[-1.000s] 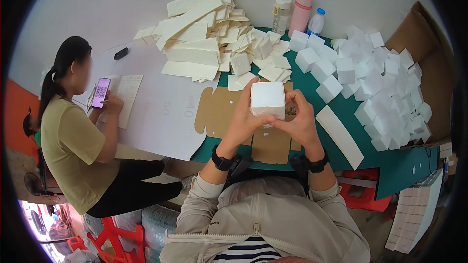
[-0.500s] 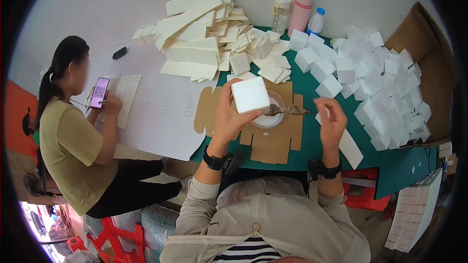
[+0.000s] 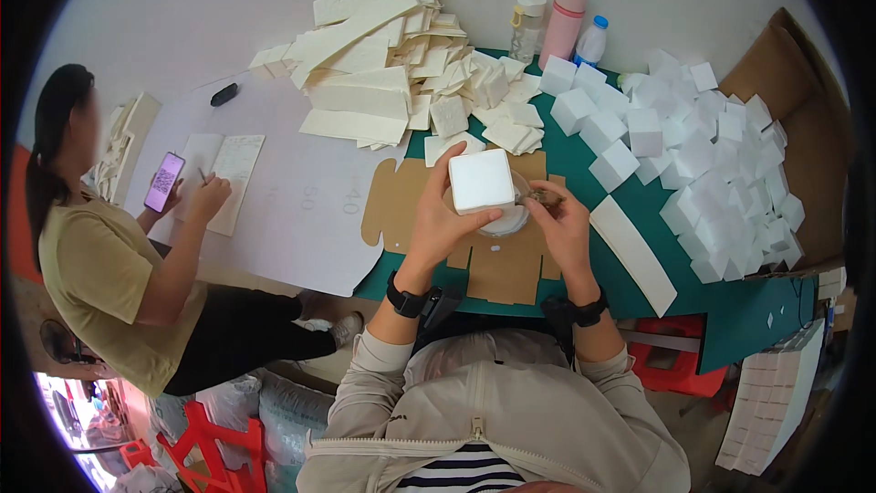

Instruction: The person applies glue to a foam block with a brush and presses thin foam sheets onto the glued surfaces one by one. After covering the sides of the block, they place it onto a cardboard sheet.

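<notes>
My left hand [image 3: 441,225] grips a white foam block [image 3: 483,182] with a square face upward, fingers along its left side and thumb at its lower edge. Just right of it, the fingers of my right hand [image 3: 564,224] are closed on a brown, crusted stick-like handle [image 3: 551,195]. The handle's other end reaches over a round, clear tub [image 3: 505,228] with something white in it, partly hidden behind the block and my hands. Beneath the tub lies a flat, cut-out piece of brown cardboard [image 3: 505,283].
A heap of white foam blocks [image 3: 721,173] fills the right, beside a cardboard box [image 3: 803,128]. Cream sheets [image 3: 365,96] are piled at the back. A cream strip [image 3: 634,256] lies right of my hand; bottles [image 3: 563,26] stand behind. At left, a person [image 3: 119,246] holds a phone.
My right hand has moved left and closed on the brown handle. The foam block has shifted slightly right. The person at left has leaned back, and the phone has moved left.
</notes>
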Tool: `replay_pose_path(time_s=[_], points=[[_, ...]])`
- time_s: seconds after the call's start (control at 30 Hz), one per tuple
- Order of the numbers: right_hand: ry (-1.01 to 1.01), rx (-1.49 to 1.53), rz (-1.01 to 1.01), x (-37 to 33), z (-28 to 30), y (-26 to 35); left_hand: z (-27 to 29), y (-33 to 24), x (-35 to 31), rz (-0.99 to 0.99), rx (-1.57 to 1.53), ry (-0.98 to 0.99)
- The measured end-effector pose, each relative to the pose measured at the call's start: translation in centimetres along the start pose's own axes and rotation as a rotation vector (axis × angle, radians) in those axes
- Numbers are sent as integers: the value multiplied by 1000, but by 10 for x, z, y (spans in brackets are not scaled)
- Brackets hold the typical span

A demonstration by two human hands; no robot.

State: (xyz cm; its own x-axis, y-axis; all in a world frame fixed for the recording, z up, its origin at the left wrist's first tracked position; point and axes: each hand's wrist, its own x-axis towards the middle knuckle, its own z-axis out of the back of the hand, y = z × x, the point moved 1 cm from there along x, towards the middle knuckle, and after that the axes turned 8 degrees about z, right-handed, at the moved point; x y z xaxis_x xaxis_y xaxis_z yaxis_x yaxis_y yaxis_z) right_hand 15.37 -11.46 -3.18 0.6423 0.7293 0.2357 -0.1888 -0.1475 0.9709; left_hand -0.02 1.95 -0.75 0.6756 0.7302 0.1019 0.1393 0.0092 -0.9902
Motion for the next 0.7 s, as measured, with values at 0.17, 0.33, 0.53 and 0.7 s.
replay_pose_path(time_s=[0.17,0.33,0.53,0.7], points=[[141,-234,174,10,-2,37,12,11,-4,-2,29,-18],[202,-296,282,12,16,67,18,10,0,-42,5,3],[93,-152,276,0,32,47,18,10,-2,-15,-9,7],[-48,18,172,0,38,27,23,11,2,-33,19,-6]])
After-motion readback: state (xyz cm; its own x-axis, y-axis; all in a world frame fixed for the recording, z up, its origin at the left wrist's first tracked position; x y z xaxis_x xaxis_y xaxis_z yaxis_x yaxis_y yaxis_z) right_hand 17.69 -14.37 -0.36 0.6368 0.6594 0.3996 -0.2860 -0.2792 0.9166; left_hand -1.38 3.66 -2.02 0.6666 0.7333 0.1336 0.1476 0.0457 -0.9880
